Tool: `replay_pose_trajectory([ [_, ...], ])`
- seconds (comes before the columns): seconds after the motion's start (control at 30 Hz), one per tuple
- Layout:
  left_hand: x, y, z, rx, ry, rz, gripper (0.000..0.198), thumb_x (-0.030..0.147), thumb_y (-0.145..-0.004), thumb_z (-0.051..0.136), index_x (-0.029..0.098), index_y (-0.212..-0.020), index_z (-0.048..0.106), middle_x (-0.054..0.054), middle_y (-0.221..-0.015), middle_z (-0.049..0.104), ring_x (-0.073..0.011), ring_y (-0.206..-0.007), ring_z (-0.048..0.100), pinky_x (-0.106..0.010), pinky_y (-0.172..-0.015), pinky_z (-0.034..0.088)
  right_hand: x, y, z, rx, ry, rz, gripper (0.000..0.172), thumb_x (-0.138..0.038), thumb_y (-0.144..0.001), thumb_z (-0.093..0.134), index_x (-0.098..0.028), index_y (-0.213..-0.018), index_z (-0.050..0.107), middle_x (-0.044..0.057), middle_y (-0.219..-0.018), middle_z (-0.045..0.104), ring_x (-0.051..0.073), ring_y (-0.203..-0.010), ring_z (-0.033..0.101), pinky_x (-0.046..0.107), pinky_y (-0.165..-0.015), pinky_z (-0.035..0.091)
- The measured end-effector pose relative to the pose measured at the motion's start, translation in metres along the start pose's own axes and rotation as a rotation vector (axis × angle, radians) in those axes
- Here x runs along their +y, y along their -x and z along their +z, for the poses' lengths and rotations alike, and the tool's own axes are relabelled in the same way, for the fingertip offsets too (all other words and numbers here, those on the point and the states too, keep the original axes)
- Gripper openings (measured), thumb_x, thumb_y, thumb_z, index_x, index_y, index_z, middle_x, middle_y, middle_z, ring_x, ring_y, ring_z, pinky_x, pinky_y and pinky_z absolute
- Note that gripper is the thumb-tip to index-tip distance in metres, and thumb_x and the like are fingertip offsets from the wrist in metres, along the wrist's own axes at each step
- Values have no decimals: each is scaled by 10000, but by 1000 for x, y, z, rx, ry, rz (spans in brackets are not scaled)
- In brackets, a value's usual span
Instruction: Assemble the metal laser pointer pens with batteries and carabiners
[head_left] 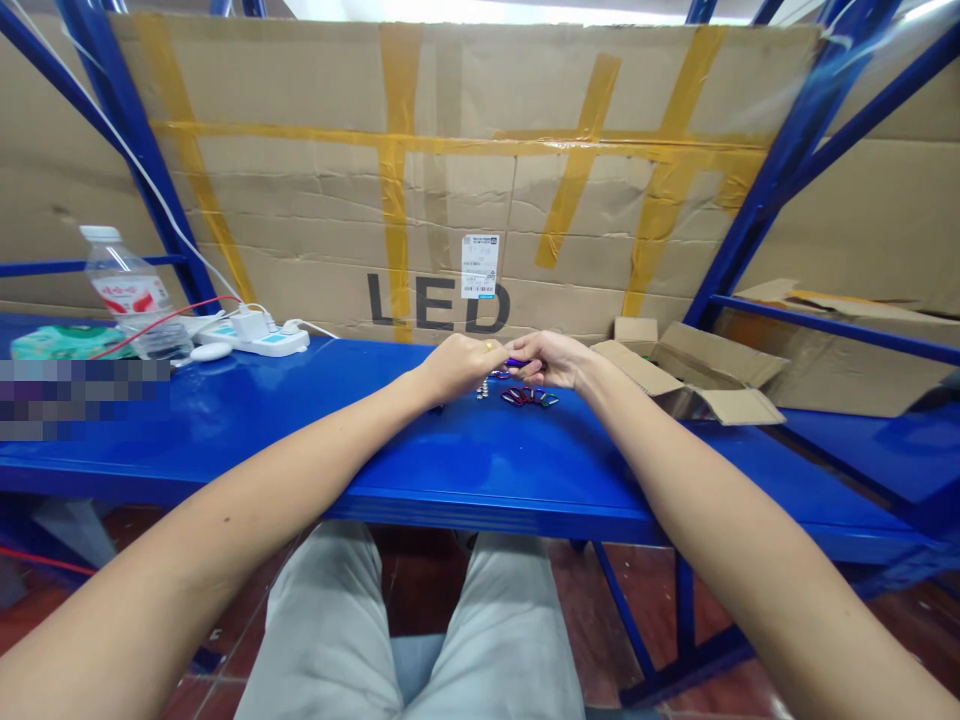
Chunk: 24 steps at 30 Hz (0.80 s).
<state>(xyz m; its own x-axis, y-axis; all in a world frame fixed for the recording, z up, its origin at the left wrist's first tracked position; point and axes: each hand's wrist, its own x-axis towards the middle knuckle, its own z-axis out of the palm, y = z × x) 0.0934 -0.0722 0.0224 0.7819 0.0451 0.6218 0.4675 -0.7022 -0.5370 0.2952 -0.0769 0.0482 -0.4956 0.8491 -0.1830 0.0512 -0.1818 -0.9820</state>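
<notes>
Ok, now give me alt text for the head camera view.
The left hand and right hand meet above a blue steel bench, a small purple piece pinched in the right hand's fingers. Colored carabiners and small metal parts lie below them. Behind stand a water bottle and a power strip.

A blue steel workbench carries a plastic water bottle and white power strip far left, small metal fittings beside coloured carabiners centre, and an open cardboard box right.

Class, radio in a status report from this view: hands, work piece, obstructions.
Left hand, right hand meeting above blue shelf. Right fingers on small purple piece. Coloured clips below. No obstruction.
</notes>
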Motion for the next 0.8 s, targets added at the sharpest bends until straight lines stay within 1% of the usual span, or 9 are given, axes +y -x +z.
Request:
replay_pose_trajectory([
  [0.2, 0, 1, 1, 35, -13, 21, 229, 121, -941, 415, 154, -1003, 633, -16, -643, 621, -132, -506, 563, -244, -469, 369, -1, 0, 0, -25, -10, 1, 168, -16, -767, 517, -97, -903, 571, 20, -636, 533, 21, -399, 216, 125, -338, 313],
  [0.37, 0, 1, 2, 9, -15, 10, 252, 122, -943, 411, 156, -1040, 641, -22, -662, 631, -130, -506, 561, -241, -482, 379, -1, 0, 0, -22, -22, 16, 168, -3, -776, 489, -98, -896, 559, 14, -624, 515, 18, -396, 219, 112, -330, 298],
  [0.57, 0, 1, 2, 20, 26, 1, 246, 135, -947, 395, 161, -947, 639, -26, -647, 610, -144, -490, 557, -261, -471, 378, -2, 2, 1, -53, -111, 76, 172, 13, -776, 463, -131, -860, 506, 7, -621, 500, 26, -388, 236, 100, -305, 291],
  [0.8, -1, 1, 3, 8, -20, 23, 259, 118, -940, 385, 160, -870, 630, -31, -642, 614, -150, -494, 553, -268, -473, 363, -2, 2, 3, -31, -182, 144, 160, 5, -818, 421, -145, -862, 460, -9, -614, 472, 20, -367, 245, 91, -287, 284],
])
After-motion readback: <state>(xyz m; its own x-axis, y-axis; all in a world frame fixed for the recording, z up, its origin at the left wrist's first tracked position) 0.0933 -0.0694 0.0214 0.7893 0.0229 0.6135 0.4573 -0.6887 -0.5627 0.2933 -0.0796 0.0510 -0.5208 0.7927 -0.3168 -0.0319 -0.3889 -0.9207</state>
